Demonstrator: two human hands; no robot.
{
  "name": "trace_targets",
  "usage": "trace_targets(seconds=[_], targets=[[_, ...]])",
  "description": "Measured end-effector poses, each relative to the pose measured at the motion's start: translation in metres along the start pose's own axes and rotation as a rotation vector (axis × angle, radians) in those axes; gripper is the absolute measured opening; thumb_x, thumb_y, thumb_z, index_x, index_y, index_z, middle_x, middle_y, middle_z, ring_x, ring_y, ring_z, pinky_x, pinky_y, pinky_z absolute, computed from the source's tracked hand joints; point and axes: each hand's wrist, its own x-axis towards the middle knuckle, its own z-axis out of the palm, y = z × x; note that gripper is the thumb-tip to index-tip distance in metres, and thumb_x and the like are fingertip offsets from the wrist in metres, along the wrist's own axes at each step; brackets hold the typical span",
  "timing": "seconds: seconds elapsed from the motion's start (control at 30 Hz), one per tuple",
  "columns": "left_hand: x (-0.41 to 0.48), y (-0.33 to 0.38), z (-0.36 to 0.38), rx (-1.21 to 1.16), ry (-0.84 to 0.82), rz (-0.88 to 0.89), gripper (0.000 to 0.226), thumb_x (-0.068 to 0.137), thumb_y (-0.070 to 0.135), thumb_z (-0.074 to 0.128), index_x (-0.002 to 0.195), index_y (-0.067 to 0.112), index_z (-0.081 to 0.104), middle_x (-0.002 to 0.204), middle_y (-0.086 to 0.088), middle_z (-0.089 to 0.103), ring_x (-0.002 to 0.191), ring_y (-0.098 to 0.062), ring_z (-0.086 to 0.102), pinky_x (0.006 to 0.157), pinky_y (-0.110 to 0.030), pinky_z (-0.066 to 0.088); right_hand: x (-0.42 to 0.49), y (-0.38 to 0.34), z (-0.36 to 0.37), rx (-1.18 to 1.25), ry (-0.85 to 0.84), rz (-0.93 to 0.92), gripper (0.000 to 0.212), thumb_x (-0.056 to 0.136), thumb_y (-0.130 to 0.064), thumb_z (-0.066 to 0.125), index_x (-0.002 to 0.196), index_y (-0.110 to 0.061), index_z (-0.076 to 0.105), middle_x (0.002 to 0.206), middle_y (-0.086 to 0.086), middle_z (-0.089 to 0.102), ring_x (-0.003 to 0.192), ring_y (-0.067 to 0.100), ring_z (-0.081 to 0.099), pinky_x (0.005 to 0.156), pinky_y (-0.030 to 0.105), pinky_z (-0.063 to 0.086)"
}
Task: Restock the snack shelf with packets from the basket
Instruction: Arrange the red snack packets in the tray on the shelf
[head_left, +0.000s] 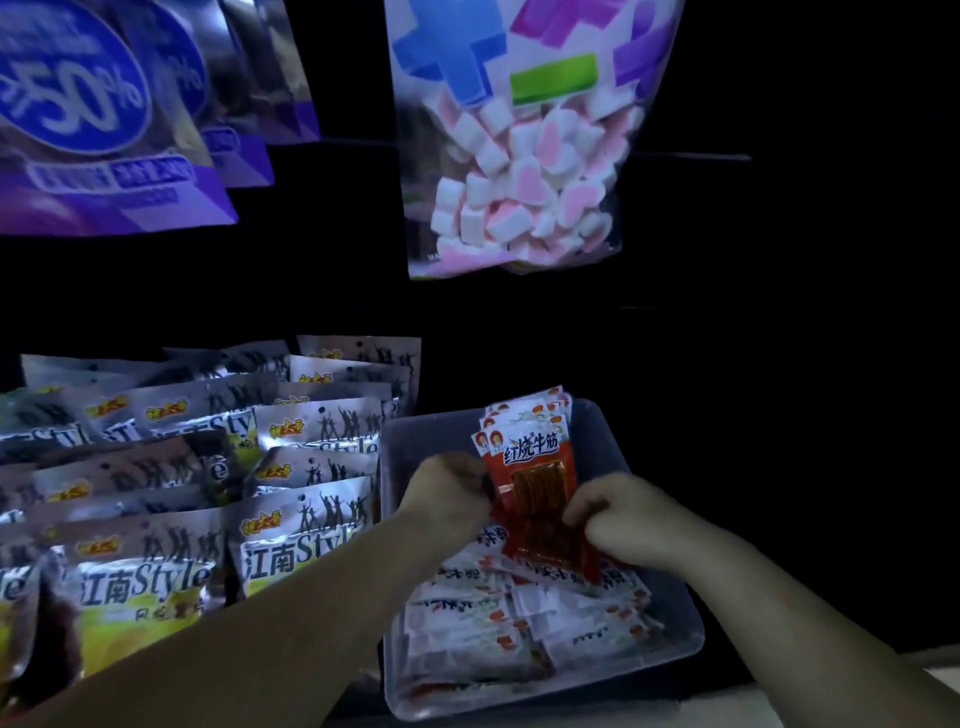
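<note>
Packets in left hand, right hand; seemingly mid-basket.

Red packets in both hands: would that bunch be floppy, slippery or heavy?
Probably fairly stiff as a bunch: the red packets stand upright between the left hand and right hand without drooping. Likely slippery: their glossy fronts fan unevenly at the top. Probably light: they look thin and flat.

Marshmallow bag overhangs basket (probably).
</note>
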Motion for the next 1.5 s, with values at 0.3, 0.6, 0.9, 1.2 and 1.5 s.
trace_targets(seconds=[0.3, 0.6, 0.9, 1.2, 1.5], targets=[[0.053, -0.014, 0.019, 0.035, 0.047, 0.0, 0.038, 0.081, 0.014, 0.085, 0.111, 0.026, 0.066, 0.091, 0.008, 0.077, 0.079, -0.006, 0.073, 0.069, -0.023, 0.061, 0.046, -0.005, 0.031, 0.49, 0.419, -0.027, 0.046, 0.098, -0.009, 0.058, 0.133, -0.038, 0.051, 0.097, -0.015, 0.053, 0.082, 0.001, 0.049, 0.086, 0.036, 0.049], [0.069, -0.021, 0.049, -0.151, 0.103, 0.069, 0.03, 0.078, 0.014, 0.087, 0.072, 0.023, 0.06, 0.065, 0.009, 0.06, 0.065, -0.01, 0.055, 0.061, -0.024, 0.049, 0.069, 0.009, 0.035, 0.688, 0.494, -0.066, 0.029, 0.092, -0.001, 0.071, 0.107, -0.025, 0.066, 0.094, -0.009, 0.067, 0.091, 0.01, 0.063, 0.073, 0.022, 0.046], [0.024, 0.024, 0.019, -0.429, 0.044, 0.307, 0.016, 0.093, 0.003, 0.072, 0.104, 0.007, 0.062, 0.091, -0.027, 0.065, 0.085, -0.038, 0.066, 0.08, -0.041, 0.059, 0.048, 0.0, 0.002, 0.692, 0.619, -0.302, 0.017, 0.097, -0.023, 0.07, 0.098, -0.034, 0.057, 0.084, 0.0, 0.073, 0.082, 0.024, 0.071, 0.074, 0.054, 0.058], [-0.04, 0.028, 0.0, -0.477, 0.007, 0.22, 0.054, 0.093, 0.006, 0.072, 0.127, 0.042, 0.052, 0.098, 0.0, 0.078, 0.092, -0.016, 0.075, 0.074, -0.032, 0.06, 0.016, -0.012, 0.009, 0.633, 0.458, -0.319, 0.067, 0.095, -0.018, 0.073, 0.148, -0.047, 0.044, 0.134, -0.018, 0.06, 0.127, 0.002, 0.053, 0.098, 0.029, 0.048], [-0.073, 0.02, 0.003, -0.524, 0.057, 0.182, 0.054, 0.088, -0.01, 0.07, 0.122, 0.028, 0.052, 0.096, -0.004, 0.078, 0.087, -0.017, 0.076, 0.068, -0.025, 0.059, -0.016, -0.011, 0.002, 0.665, 0.055, -0.36, 0.076, 0.086, 0.014, 0.071, 0.137, -0.041, 0.058, 0.125, -0.006, 0.068, 0.095, 0.008, 0.073, 0.074, 0.026, 0.06]])
